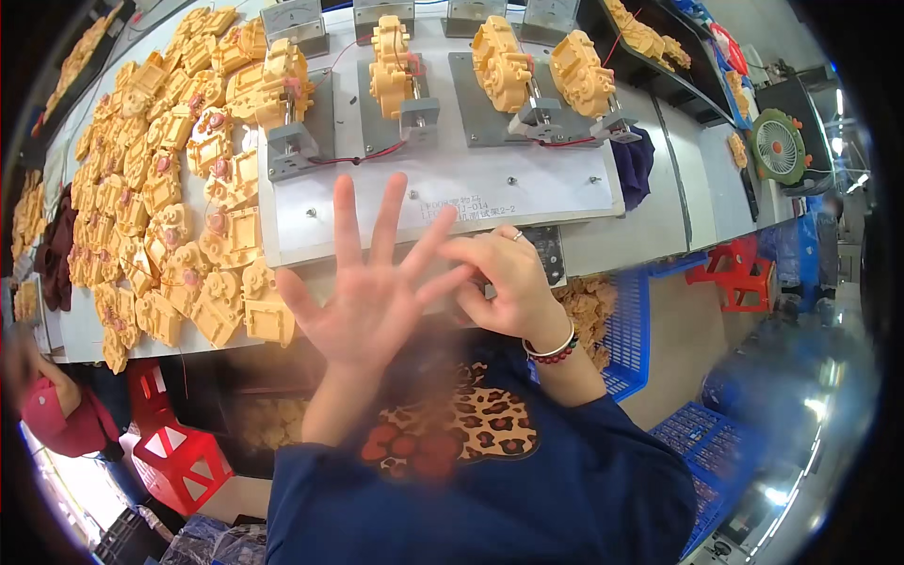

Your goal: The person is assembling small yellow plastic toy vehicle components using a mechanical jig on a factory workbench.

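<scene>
My left hand [369, 299] is raised palm up in front of the bench, its fingers spread and nothing in it. My right hand [504, 282], wearing a ring and bracelets, is closed around the tip of my left little finger. Beyond both hands stands a white test board [367, 212] with printed labels and screws. Along it, several cream plastic gearbox housings [502, 71] sit upright on grey metal plates, beside metal brackets with red wires. Neither hand touches them.
Many cream gearbox housings [141, 188] are piled on the table's left side. Panel meters [384, 14] line the back. A green fan [780, 146] stands far right; a blue crate [629, 330] and red stools [179, 461] are below. Another person's arm [58, 381] shows at left.
</scene>
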### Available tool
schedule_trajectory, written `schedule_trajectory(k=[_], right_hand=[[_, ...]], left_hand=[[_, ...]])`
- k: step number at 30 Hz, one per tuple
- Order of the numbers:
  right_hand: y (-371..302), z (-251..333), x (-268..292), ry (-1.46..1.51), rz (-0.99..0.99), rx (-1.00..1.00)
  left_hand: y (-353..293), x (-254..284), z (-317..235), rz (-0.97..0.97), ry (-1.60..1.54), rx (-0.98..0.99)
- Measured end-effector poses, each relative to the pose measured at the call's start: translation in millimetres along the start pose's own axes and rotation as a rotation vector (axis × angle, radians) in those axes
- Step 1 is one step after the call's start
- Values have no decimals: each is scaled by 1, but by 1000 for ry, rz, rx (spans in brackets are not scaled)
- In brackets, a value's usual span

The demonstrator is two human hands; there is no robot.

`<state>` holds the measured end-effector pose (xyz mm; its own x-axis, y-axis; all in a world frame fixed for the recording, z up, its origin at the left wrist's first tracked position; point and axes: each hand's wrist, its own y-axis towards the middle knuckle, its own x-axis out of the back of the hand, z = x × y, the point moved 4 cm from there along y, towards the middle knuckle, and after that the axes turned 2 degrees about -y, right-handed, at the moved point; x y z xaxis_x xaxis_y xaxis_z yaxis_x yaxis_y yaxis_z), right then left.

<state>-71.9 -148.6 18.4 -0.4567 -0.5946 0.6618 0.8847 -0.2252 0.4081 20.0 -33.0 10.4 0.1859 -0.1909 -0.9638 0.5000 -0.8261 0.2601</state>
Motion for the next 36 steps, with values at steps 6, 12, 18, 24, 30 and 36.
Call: schedule_trajectory(k=[6, 12, 18, 24, 30, 36], right_hand=[[-6, 1, 1, 32, -55, 47], [-4, 3, 2, 81, -86, 20], [-9, 2, -8, 149, -11, 3], [-9, 8, 2, 156, -165, 3], [-9, -4, 2, -218, -12, -184], [-11, 7, 17, -268, -155, -185]], left_hand=[[2, -7, 0, 30, 11, -26], [3, -6, 3, -4, 59, -17], [2, -9, 4, -8, 84, -21], [1, -12, 1, 17, 24, -14], [-4, -4, -27, -44, 312, -180], [-29, -4, -50, -114, 939, -280]])
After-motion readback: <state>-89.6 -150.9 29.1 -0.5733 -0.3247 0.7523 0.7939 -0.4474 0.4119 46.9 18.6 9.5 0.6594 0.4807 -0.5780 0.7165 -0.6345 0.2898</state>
